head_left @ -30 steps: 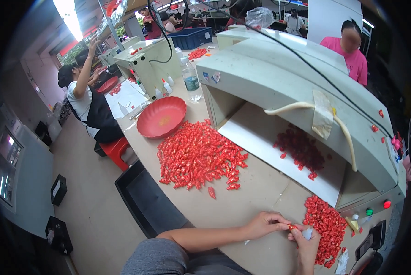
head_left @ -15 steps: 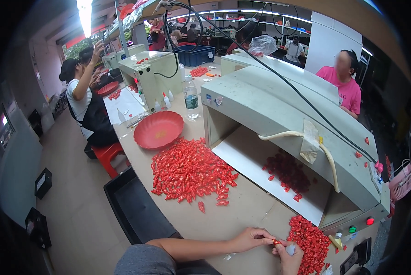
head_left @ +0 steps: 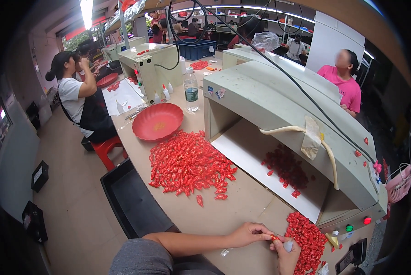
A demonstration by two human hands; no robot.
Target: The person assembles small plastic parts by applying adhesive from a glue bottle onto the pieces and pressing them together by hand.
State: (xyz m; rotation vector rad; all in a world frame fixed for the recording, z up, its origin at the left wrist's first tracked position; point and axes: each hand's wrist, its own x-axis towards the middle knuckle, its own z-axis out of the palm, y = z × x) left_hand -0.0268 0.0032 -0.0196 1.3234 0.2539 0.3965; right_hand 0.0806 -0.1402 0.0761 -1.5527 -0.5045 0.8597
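Observation:
Near the table's front edge, my left hand point(head_left: 249, 234) pinches a small shiny red piece point(head_left: 274, 237) between thumb and fingertips. My right hand point(head_left: 288, 259) is closed round a small whitish squeeze bottle point(head_left: 288, 246), its fingertips meeting the red piece; the bottle's tip is hidden. Just right of that hand lies a heap of small red pieces point(head_left: 306, 238). A wider pile of similar red pieces point(head_left: 187, 162), with gold marks, spreads over the table farther off to the left.
A grey open-fronted machine point(head_left: 278, 91) stands over a white board point(head_left: 242, 153) bearing more red pieces. Beyond the big pile are a red scalloped bowl point(head_left: 146, 121) and a water bottle point(head_left: 190, 94). A black tray point(head_left: 136, 201) sits beside the table's left edge. Co-workers sit left and right.
The co-worker at the left has lowered a raised arm to head height. My hands stay together at the red piece, with only a slight shift of the view.

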